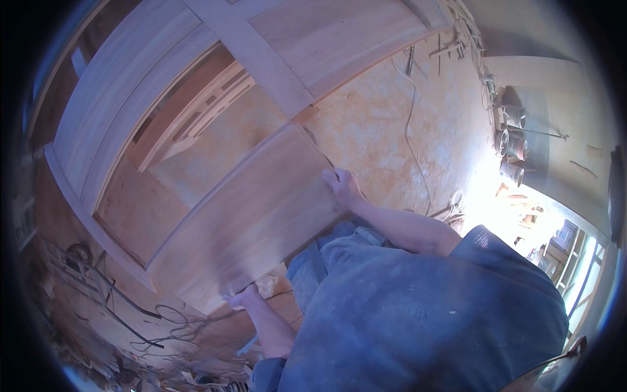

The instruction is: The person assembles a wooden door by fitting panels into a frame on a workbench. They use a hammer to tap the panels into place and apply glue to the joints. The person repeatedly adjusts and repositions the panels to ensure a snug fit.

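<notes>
A broad, flat wooden panel (241, 209) with bevelled edges lies in front of my body. On its near edge, toward the left end, my left hand (240, 298) is closed; some of its fingers are hard to make out. My right hand (342, 185) grips the right end, its fingers bent at the edge. Beyond lies a large wooden door frame (251, 72) with panels in it and an opening on the near side. The panel's far long edge borders that opening, and its far right corner is near the frame's middle rail; whether they touch I cannot tell.
Inside the frame's opening, slotted wooden pieces (196, 114) show below. A cable (409, 124) runs over the dusty, stained floor (372, 124) on the right. Several buckets (516, 147) stand by the wall. Dark bars (124, 300) and coiled cords (179, 320) lie at lower left.
</notes>
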A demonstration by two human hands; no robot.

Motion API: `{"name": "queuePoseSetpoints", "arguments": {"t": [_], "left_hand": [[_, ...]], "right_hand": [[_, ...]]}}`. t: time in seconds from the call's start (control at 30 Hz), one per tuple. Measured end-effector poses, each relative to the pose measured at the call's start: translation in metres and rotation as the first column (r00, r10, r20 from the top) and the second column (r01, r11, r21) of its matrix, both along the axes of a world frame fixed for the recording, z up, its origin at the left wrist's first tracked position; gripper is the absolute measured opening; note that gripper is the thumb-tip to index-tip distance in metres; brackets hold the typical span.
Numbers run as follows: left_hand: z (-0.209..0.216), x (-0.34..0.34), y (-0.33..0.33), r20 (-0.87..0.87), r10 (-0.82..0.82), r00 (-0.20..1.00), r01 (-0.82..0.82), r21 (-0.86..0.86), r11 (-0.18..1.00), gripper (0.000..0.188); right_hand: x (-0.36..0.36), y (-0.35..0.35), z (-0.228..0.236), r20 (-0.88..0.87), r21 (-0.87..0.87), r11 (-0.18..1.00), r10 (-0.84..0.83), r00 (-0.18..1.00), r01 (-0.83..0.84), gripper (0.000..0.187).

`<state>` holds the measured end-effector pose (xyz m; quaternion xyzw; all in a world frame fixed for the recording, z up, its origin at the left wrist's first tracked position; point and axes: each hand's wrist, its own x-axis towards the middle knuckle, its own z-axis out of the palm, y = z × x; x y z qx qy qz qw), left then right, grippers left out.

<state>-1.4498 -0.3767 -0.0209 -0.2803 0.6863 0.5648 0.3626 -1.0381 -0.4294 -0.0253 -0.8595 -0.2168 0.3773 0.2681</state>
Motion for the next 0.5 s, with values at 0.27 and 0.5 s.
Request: {"name": "queuePoseSetpoints", "arguments": {"t": [0.27,0.5], "left_hand": [[-0.019,-0.011,-0.002,0.075,-0.045,0.996,0.044,0.012,0.999,0.064],[-0.011,-0.003,0.002,0.18,-0.101,0.978,0.083,0.103,0.991,0.062]], "right_hand": [[0.007,0.018,-0.003,-0.066,0.038,0.999,-0.012,0.998,0.015,0.05],[0.018,0.038,-0.016,-0.038,-0.016,1.0,0.02,0.999,-0.02,0.049]]}}
